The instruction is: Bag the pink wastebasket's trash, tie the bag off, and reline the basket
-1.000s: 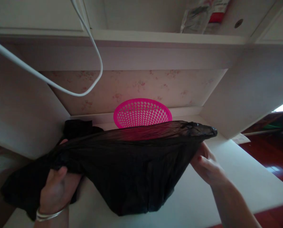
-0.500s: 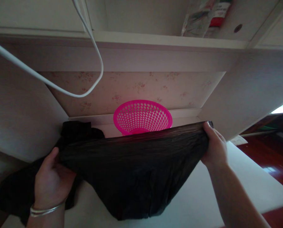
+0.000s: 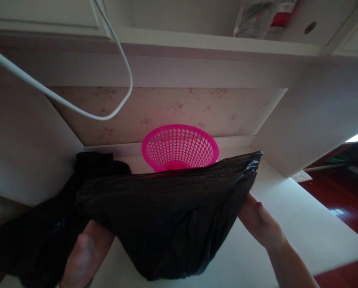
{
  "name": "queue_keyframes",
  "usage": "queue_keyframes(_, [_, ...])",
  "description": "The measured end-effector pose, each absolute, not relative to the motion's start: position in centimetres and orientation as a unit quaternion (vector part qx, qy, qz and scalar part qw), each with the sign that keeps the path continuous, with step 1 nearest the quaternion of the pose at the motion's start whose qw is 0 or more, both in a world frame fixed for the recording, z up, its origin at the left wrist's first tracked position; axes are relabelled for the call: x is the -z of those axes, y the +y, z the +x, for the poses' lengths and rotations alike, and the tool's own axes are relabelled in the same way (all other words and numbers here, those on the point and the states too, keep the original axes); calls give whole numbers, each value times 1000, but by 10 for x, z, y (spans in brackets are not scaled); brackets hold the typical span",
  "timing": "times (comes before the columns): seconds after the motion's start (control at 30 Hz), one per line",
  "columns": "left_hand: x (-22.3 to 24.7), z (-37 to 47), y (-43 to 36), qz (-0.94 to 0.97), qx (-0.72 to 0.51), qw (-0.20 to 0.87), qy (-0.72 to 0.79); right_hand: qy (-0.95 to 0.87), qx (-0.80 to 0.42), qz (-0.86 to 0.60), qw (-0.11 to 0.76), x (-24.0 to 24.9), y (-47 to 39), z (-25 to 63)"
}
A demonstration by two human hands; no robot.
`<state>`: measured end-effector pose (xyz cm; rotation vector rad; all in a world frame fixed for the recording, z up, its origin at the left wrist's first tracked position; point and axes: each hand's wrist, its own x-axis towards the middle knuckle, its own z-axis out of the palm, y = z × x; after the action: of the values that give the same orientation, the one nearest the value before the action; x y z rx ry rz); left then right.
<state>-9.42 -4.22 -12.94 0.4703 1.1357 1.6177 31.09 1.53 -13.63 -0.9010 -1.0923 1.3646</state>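
A black plastic bag (image 3: 167,212) hangs spread wide between both my hands, in front of me and above the white surface (image 3: 302,224). My left hand (image 3: 85,252) is under the bag's left end, its fingers hidden by the plastic. My right hand (image 3: 258,222) reaches under the bag's right edge, fingers partly covered. Behind the bag stands a pink perforated plastic basket (image 3: 180,146), its lower part hidden by the bag.
More black plastic (image 3: 31,240) is bunched at the left, with a dark heap (image 3: 96,162) behind it. A white cable (image 3: 77,112) loops down from the top left. White desk panels enclose both sides. Packets (image 3: 257,18) lie on the upper shelf. Red wooden floor (image 3: 344,200) shows at right.
My right hand has dropped from the bag's top right corner to beneath its right edge. My left hand has slid under the bag. The bag's rim has loosened and sagged.
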Motion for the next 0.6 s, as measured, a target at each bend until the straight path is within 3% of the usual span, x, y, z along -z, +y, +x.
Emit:
queue_keyframes(0.17, [130,-92,-34,201,-661,503,519,-414,-623,-425,510,130,13,293])
queue_keyframes(0.6, [37,-100,-21,193,-778,365,474,-373,-475,-420,677,24,50,302])
